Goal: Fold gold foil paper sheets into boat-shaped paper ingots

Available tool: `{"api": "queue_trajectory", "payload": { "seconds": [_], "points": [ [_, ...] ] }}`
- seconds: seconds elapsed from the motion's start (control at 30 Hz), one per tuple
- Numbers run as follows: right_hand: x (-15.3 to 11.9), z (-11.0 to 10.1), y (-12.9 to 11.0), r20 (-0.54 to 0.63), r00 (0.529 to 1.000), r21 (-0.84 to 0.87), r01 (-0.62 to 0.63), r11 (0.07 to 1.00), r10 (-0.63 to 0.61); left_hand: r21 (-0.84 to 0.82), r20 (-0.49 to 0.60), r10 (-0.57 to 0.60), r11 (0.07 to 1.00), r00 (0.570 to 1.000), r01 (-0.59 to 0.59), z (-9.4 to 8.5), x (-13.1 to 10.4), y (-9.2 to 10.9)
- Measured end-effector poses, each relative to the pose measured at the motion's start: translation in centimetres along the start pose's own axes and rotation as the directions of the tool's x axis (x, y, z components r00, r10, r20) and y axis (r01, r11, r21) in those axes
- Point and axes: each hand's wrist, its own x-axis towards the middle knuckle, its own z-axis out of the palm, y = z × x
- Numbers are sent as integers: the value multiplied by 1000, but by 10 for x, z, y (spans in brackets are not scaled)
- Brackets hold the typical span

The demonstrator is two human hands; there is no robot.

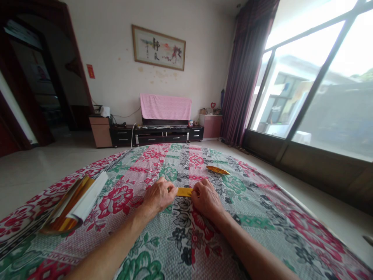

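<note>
Between my two hands a narrow folded strip of gold paper (184,192) lies level, just above or on the patterned tablecloth (175,237). My left hand (161,194) pinches its left end, fingers curled. At the right end my right hand (206,197) is closed around the strip, thumb and fingers pressed together. Beyond my right hand rests a gold, boat-shaped folded paper piece (218,170) with pointed ends. Off to the left sits a loosely curled stack of gold and white paper sheets (74,206).
Past the table stand a low black TV cabinet (161,138) and a TV under a pink cloth (166,107). A purple curtain (244,74) and large windows (294,85) are on the right. A dark doorway (37,77) opens at the left.
</note>
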Motion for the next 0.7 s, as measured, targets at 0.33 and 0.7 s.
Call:
{"api": "queue_trajectory", "payload": {
  "seconds": [0.33, 0.7],
  "points": [
    [1, -1, -7, -18, 1000, -41, -26, 999, 25, 113, -84, -23, 993, 996, 32, 4, -8, 14],
    [3, 2, -12, -25, 998, -90, -64, 994, 62, 136, -96, -19, 990, 995, 32, 3, -9, 16]
  ]
}}
